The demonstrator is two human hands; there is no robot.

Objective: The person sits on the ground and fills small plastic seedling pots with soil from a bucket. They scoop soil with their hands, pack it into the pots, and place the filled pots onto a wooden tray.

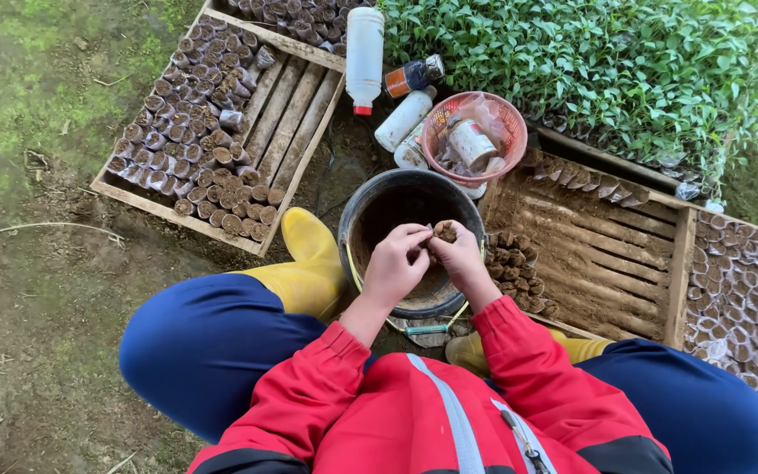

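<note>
Left hand [394,263] curled, fingertips meeting right hand [456,254], both forearms raised

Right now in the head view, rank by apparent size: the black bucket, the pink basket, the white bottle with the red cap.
1. black bucket
2. pink basket
3. white bottle
All three lie at a similar distance, so the ranking looks reliable.

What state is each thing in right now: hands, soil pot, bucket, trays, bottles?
left hand: pinching at the pot, over the bucket
right hand: grip closed on the small soil pot
small soil pot: filled, upright
black bucket: open, soil inside
left wooden tray: partly filled
right wooden tray: mostly bare
white bottle: capped, lying down
pink basket: holding containers
</note>
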